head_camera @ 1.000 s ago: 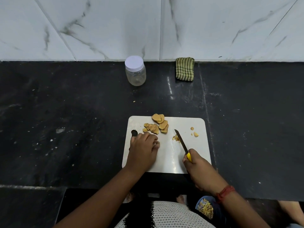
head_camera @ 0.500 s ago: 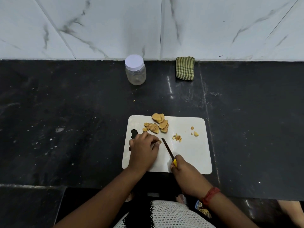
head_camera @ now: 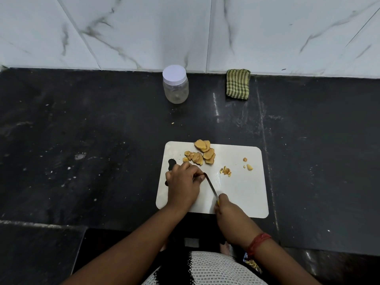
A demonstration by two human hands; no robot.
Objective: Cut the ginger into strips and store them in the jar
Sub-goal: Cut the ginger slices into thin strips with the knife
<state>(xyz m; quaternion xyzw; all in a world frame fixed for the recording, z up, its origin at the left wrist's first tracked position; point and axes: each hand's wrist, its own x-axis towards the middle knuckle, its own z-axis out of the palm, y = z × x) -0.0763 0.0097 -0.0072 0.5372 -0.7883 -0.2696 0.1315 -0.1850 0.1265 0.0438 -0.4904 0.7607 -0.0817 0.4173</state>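
Note:
A white cutting board (head_camera: 242, 190) lies on the black counter. Ginger slices (head_camera: 202, 154) are piled at its far left, and a few cut strips (head_camera: 226, 171) and small bits (head_camera: 248, 166) lie to the right. My left hand (head_camera: 183, 186) rests on the board with fingers curled over something hidden beneath them. My right hand (head_camera: 226, 208) grips a yellow-handled knife (head_camera: 210, 187); its blade tip sits right against my left fingertips. The clear jar (head_camera: 175, 85) with a white lid stands closed near the wall.
A folded green striped cloth (head_camera: 238, 84) lies against the marble wall, right of the jar. A small crumb (head_camera: 173, 123) lies on the black counter (head_camera: 82, 151) between jar and board. The counter's front edge drops off just below the board.
My right hand and the knife have moved left across the board, from beside the cut strips to my left fingertips. My left hand has stayed in place.

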